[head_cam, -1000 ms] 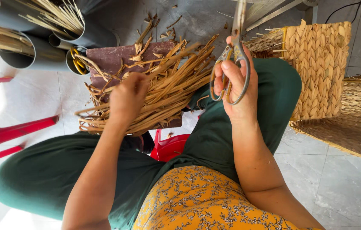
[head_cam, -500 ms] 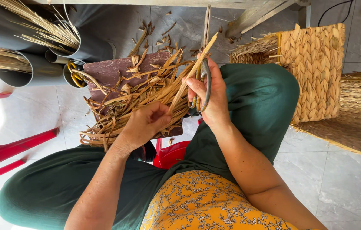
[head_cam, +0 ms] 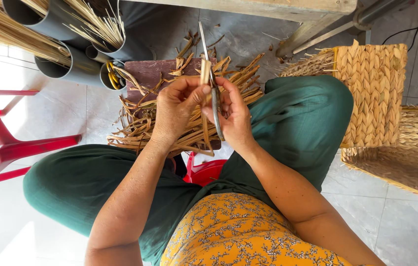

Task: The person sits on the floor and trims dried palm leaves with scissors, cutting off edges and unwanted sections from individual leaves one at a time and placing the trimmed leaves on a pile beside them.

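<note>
My left hand (head_cam: pixel 177 108) pinches a tan dried reed strip (head_cam: pixel 204 74) and holds it upright in front of me. My right hand (head_cam: pixel 233 116) grips a pair of metal scissors (head_cam: pixel 210 64), blades pointing away from me, right beside the strip. Both hands meet above a loose pile of dried reed strips (head_cam: pixel 145 130) that lies over a dark brown board (head_cam: pixel 152 74) on the floor. My knees in green trousers spread to either side.
Grey plastic pipes (head_cam: pixel 71 69) stuffed with thin straw stalks stand at the upper left. A red plastic stool (head_cam: pixel 2 143) is at the left, another red piece (head_cam: pixel 206 172) under me. Woven straw baskets (head_cam: pixel 376 88) sit at the right. A wooden table leg (head_cam: pixel 312 29) crosses the top.
My left hand lifted one strip off the pile and brought it up. My right hand swung the scissors in from the right to meet it at the centre.
</note>
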